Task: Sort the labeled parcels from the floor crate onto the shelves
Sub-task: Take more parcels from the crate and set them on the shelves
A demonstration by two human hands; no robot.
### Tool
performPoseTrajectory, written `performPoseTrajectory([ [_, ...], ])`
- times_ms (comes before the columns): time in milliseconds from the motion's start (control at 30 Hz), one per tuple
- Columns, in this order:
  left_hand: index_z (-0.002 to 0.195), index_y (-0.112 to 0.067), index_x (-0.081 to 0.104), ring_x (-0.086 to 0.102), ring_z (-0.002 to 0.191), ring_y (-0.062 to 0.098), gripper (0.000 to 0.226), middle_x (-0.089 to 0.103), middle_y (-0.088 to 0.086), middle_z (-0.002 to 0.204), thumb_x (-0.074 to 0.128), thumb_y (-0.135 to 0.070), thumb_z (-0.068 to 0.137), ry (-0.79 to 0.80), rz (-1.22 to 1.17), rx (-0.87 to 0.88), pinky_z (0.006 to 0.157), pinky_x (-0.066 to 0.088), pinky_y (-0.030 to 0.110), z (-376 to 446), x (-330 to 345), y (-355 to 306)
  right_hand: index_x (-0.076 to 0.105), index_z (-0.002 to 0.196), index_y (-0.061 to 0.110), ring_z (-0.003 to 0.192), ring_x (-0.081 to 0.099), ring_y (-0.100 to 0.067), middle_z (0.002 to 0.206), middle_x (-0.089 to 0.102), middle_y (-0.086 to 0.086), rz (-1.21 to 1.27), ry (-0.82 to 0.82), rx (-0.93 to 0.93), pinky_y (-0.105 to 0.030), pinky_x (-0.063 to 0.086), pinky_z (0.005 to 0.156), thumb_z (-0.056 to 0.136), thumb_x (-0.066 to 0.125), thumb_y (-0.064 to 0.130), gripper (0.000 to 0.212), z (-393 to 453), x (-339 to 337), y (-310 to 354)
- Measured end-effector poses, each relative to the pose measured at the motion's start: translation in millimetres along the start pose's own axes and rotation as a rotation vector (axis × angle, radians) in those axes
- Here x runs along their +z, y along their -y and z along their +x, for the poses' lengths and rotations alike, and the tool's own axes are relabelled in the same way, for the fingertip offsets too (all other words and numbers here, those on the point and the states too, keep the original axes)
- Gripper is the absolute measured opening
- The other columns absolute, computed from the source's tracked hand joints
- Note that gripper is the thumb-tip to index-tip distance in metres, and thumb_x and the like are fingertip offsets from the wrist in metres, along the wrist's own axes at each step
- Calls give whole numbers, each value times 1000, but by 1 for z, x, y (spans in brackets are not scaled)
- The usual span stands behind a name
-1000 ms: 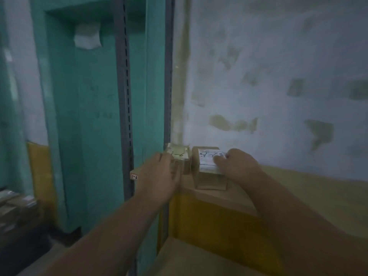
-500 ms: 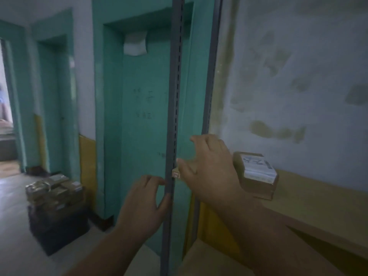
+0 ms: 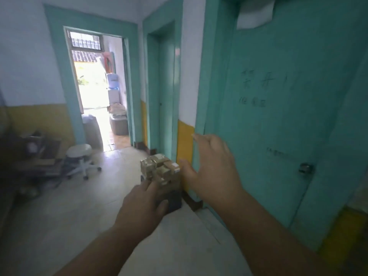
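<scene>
A dark floor crate (image 3: 175,200) stands against the wall beside a teal door, heaped with several brown taped parcels (image 3: 159,170) bearing white labels. My left hand (image 3: 143,206) hovers in front of the crate with nothing in it, fingers loosely curled, and hides its lower left part. My right hand (image 3: 213,168) is raised to the right of the parcels, fingers spread, holding nothing. The shelves are out of view.
A teal door (image 3: 278,116) with a metal latch (image 3: 305,168) fills the right side. A white wheeled stool (image 3: 79,158) and dark clutter (image 3: 29,152) sit at the left. An open doorway (image 3: 97,86) leads to a bright room behind.
My view has swung left from the shelf to the hallway. Both hands left the two parcels on the shelf and now hang empty in front of the floor crate.
</scene>
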State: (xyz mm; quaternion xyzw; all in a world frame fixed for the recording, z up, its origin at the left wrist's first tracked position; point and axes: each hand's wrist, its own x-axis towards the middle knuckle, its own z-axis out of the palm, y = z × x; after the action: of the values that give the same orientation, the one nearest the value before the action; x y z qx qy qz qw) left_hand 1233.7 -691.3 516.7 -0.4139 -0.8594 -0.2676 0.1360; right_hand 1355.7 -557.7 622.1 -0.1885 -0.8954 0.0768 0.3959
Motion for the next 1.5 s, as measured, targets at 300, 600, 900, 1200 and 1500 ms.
performPoseTrajectory([
  [300,120,-28,58,57,104,19,35,59,-3,115,62,-44,89,62,18,-129,83,48,31,121,77,132,46,143,21,124,48,-28,135,51,-7,-43,126,-21,-46,43,103,91,57,51,61,108,166,-20],
  [600,136,-31,47,51,117,16,47,51,-5,135,54,-50,93,157,119,-374,98,46,31,243,96,308,53,137,18,115,53,-28,128,57,-9,71,257,-73,-41,46,93,90,53,49,57,263,360,1],
  [900,138,-28,45,52,117,18,50,51,-2,137,55,-50,94,245,94,-358,97,46,33,402,139,495,44,144,25,128,42,-19,142,46,-1,78,339,8,-37,39,106,93,57,51,58,388,560,30],
  [1200,137,-33,46,51,119,17,48,51,-6,137,55,-50,93,405,-38,-120,99,46,35,603,246,556,46,140,22,126,44,-21,137,49,-3,-30,293,202,-39,40,103,91,59,48,57,498,672,-50],
  [1500,134,-35,49,50,119,13,45,53,-12,135,60,-46,92,580,-124,-40,98,47,29,740,344,597,47,140,19,126,47,-19,137,53,-4,-108,357,311,-35,39,104,91,59,48,59,605,773,-138],
])
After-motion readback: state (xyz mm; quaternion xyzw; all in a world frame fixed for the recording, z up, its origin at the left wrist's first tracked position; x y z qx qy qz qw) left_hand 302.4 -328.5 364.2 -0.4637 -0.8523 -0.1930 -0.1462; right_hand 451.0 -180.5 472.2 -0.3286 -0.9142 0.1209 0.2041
